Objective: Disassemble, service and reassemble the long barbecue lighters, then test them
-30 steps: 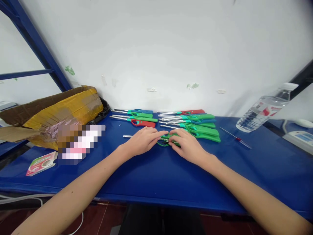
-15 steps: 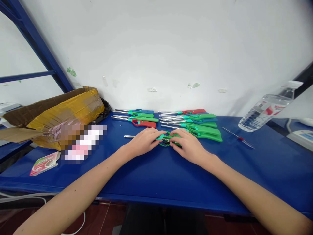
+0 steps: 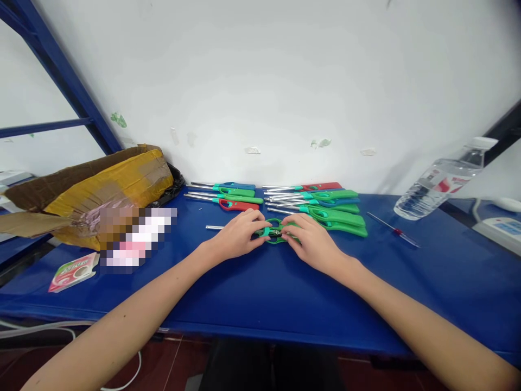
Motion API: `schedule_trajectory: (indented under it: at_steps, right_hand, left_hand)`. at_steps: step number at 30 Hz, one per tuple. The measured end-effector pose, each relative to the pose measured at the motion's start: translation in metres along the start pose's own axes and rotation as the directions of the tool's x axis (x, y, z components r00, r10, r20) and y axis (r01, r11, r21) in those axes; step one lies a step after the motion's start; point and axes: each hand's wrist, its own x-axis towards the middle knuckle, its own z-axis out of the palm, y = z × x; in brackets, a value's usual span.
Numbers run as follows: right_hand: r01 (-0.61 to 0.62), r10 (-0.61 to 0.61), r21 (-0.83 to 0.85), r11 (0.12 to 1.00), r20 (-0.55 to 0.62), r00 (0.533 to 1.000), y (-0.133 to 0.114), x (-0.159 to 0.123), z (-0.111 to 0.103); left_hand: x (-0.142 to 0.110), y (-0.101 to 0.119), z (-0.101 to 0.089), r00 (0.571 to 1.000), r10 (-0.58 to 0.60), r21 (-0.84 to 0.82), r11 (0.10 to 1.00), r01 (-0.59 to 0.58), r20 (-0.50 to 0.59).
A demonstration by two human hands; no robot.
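A green long-necked lighter point(image 3: 275, 239) lies on the blue table between my hands, its metal tube point(image 3: 213, 227) pointing left. Its casing looks parted around the trigger loop, with dark and metallic inner parts showing. My left hand point(image 3: 241, 233) grips the front of the body, thumb and fingers around the turquoise collar. My right hand point(image 3: 311, 239) is closed on the handle end, fingertips at the inner parts; much of the handle is hidden under it. Behind my hands lie several lighters on the left, a red lighter point(image 3: 240, 205) nearest, and a pile of mostly green lighters point(image 3: 342, 220) on the right.
A screwdriver point(image 3: 396, 231) with a clear handle lies right of the pile. Farther right, a water bottle point(image 3: 439, 179) leans tilted by the wall. At left are an opened, taped cardboard box point(image 3: 109, 174), a blurred-out patch and a pink-green packet point(image 3: 73, 271).
My left fingers have drawn back left from the lighter's middle and curled around its collar, uncovering more of the trigger loop. My right hand stays at the handle.
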Motion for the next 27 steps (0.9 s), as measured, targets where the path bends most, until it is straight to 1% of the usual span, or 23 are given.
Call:
schedule_trajectory:
  at_steps: [7, 12, 17, 22, 27]
  right_hand:
    - [-0.001, 0.001, 0.001, 1.000, -0.005, 1.000, -0.0011, 0.0010, -0.0002]
    - [-0.002, 0.002, 0.009, 1.000, 0.011, 1.000, -0.0018, 0.0012, -0.0007]
    - [-0.008, 0.007, 0.025, 1.000, 0.029, 1.000, -0.0023, 0.0019, -0.0014]
    - [-0.016, 0.015, 0.031, 0.999, 0.029, 0.999, -0.0024, 0.0032, -0.0018]
    - [-0.030, 0.029, 0.034, 0.999, 0.032, 0.999, -0.0024, 0.0036, -0.0013]
  left_hand:
    - [-0.0001, -0.0046, -0.0009, 0.998, -0.032, 0.015, 0.999, 0.033, -0.057]
    - [-0.0005, -0.0087, -0.0025, 0.995, -0.073, 0.049, 0.996, 0.076, -0.062]
    - [0.0001, -0.0049, -0.0031, 0.998, -0.056, 0.040, 0.998, 0.057, -0.024]
    - [-0.0002, -0.0020, -0.0032, 0.999, -0.023, 0.002, 1.000, 0.023, 0.038]
    - [-0.0004, -0.0035, -0.0030, 0.997, -0.026, -0.015, 1.000, 0.027, 0.077]
